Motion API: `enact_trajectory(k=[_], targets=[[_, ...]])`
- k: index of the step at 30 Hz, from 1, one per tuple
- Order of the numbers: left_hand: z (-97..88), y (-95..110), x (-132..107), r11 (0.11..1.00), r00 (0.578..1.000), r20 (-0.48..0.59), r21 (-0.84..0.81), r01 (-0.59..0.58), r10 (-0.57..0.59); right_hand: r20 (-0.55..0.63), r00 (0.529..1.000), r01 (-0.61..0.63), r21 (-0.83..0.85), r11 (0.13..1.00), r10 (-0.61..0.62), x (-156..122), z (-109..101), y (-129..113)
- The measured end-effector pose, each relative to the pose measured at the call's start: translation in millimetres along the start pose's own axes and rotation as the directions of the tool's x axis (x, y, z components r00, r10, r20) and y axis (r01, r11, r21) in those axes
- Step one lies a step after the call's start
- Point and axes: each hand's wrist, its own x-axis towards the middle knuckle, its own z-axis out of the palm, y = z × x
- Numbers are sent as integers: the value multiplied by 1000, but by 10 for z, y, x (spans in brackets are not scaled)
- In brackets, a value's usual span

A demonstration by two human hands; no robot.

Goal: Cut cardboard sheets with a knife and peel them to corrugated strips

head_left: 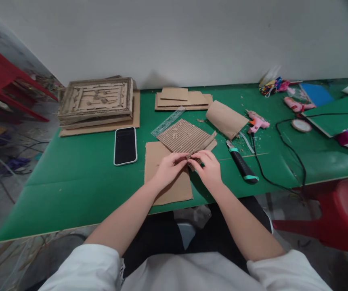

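Note:
A sheet of corrugated cardboard (183, 135) with bare ridges lies at an angle in front of me. My left hand (171, 167) and my right hand (206, 166) meet at its near corner, fingertips almost touching. Both are closed in a pinch on a narrow cardboard strip (206, 143) along the sheet's near right edge. My fingers cover part of the strip. Beneath my left hand is a flat smooth cardboard piece (169, 194). A clear ruler (168, 121) lies along the sheet's far left side. To the right of my right hand rests a black and teal utility knife (243, 163).
A phone (125, 146) lies left on the green table (80, 182). Stacked cardboard panels (98, 101) stand behind it. Further back are flat cardboard pieces (181, 101) and a curled brown sheet (227, 119). Right are a pink glue gun (257, 122), its black cord (260, 167) and a tape roll (301, 125).

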Motion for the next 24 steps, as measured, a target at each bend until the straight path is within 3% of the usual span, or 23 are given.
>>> enact_trajectory(k=[3,7,10,13,16,19,24], targets=[[6,21,-4,974,992,47,188,-122,115,3,975,-223,128,966,224,-15,-42,-44],[22,56,3,880,948,181,360,-310,260,105,850,-521,315,793,516,-16,-110,-35],[44,48,-3,802,923,221,458,-383,315,240,781,-612,481,628,577,-16,-124,21],[75,19,-22,725,912,242,554,-409,330,296,752,-636,557,534,589,-8,-121,88],[102,-10,-30,698,905,284,576,-426,318,253,745,-628,578,522,617,50,-123,187],[124,-9,-39,666,883,329,580,-468,334,135,757,-589,562,580,639,163,-136,336],[172,113,-108,592,803,469,548,-592,369,124,787,-581,477,659,604,298,-242,520]])
